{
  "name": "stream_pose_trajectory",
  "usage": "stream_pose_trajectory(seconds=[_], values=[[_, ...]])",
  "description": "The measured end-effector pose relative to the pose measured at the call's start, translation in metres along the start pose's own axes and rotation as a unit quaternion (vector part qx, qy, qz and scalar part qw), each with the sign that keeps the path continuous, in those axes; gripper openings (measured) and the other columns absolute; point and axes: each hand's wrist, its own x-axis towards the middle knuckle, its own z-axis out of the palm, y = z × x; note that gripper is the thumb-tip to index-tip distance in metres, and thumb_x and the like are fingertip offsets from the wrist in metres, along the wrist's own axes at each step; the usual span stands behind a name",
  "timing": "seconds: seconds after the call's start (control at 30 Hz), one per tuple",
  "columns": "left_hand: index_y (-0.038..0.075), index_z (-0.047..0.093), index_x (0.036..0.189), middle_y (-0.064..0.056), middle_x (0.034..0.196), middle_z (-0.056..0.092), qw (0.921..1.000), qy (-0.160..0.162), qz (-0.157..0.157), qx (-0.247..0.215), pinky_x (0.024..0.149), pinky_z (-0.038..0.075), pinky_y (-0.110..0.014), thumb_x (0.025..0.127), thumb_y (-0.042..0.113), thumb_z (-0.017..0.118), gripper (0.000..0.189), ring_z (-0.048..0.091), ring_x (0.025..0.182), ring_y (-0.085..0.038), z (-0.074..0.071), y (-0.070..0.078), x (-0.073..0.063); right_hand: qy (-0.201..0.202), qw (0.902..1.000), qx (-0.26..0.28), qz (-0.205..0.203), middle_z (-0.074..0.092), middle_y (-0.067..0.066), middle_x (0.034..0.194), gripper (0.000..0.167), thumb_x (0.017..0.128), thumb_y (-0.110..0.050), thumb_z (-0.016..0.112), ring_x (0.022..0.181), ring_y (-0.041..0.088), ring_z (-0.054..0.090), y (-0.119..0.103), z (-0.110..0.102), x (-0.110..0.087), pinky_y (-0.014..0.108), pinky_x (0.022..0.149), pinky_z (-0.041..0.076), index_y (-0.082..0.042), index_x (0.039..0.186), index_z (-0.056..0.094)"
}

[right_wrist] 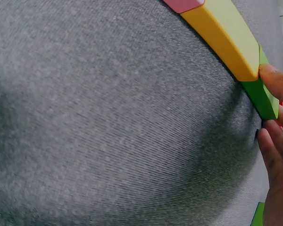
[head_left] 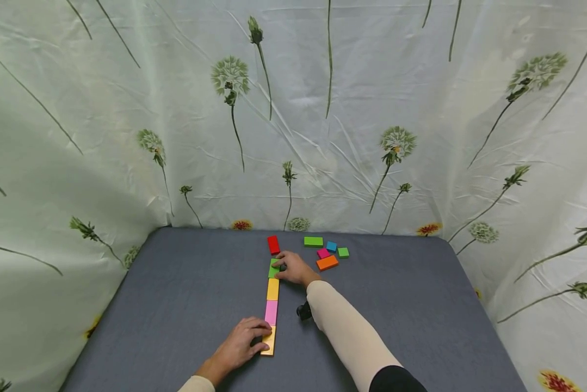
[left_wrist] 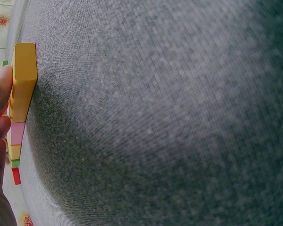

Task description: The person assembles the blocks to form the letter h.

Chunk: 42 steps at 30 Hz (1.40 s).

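A row of blocks runs away from me in the head view. At its near end lies a yellow-orange block [head_left: 269,344], then a pink block [head_left: 271,313], a second yellow block [head_left: 272,289] and a green block [head_left: 273,271]. My left hand [head_left: 239,343] rests its thumb and fingertips on the nearest block, fingers loosely bent. At the far end my right hand [head_left: 295,268] pinches the green block, thumb at its near part and fingers around its far end. Both hands' contacts show in the wrist views, where the near block [left_wrist: 25,63] and the green block [right_wrist: 260,99] appear.
A red block [head_left: 273,245] lies beyond the green one, a gap apart. To the right sit a long green block [head_left: 313,242], a blue block [head_left: 331,246], a small green block [head_left: 343,252], a magenta block [head_left: 323,253] and an orange block [head_left: 327,263]. Grey cloth [head_left: 396,305] covers the table.
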Motion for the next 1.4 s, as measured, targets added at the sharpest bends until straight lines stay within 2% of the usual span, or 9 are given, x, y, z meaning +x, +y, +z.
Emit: stream_pose_trajectory(seconds=[0.3,0.7,1.03,1.3,1.4], values=[[0.009,0.073,0.102,0.005,0.105,0.064,0.9999,0.009,0.009,0.000,0.088,0.047,-0.036,0.081,0.027,0.076,0.027,0.058,0.101,-0.014,0.0001,-0.0009,-0.0003,0.001,1.0000,-0.002,-0.006,0.050,0.007,0.139,0.035,0.090,-0.017,0.068,0.131,0.028,0.043,0.0018,0.0050,-0.0009,0.045,0.109,0.032,-0.012,0.125,0.066],[0.008,0.073,0.102,0.005,0.105,0.064,0.9999,0.008,0.008,-0.005,0.087,0.048,-0.036,0.082,0.027,0.076,0.027,0.058,0.100,-0.013,0.0007,0.0004,-0.0009,-0.009,0.9998,-0.005,-0.018,0.050,0.009,0.140,0.036,0.091,-0.015,0.067,0.132,0.030,0.042,0.0023,0.0023,-0.0051,0.046,0.109,0.031,-0.011,0.126,0.064],[0.007,0.073,0.097,0.004,0.101,0.065,0.9975,0.050,0.050,0.005,0.083,0.048,-0.034,0.080,0.024,0.077,0.024,0.059,0.096,-0.013,0.0034,-0.0013,-0.0014,-0.010,0.9994,-0.001,-0.034,0.050,0.011,0.140,0.036,0.092,-0.014,0.066,0.132,0.030,0.042,0.0062,0.0039,-0.0038,0.046,0.109,0.031,-0.008,0.127,0.063],[0.007,0.074,0.099,0.004,0.103,0.065,0.9991,0.032,0.026,-0.002,0.086,0.048,-0.035,0.081,0.024,0.077,0.025,0.059,0.098,-0.013,0.0021,-0.0003,-0.0008,-0.003,0.9991,-0.010,-0.041,0.052,0.011,0.138,0.037,0.091,-0.014,0.066,0.131,0.030,0.043,0.0063,0.0032,-0.0037,0.046,0.109,0.031,-0.007,0.127,0.062],[0.007,0.073,0.098,0.004,0.103,0.065,0.9991,0.033,0.027,-0.003,0.085,0.048,-0.035,0.081,0.024,0.077,0.025,0.059,0.098,-0.013,0.0019,-0.0005,-0.0010,0.000,0.9992,-0.005,-0.039,0.051,0.011,0.138,0.037,0.092,-0.014,0.065,0.131,0.030,0.043,0.0061,0.0040,-0.0030,0.046,0.109,0.031,-0.007,0.128,0.062]])
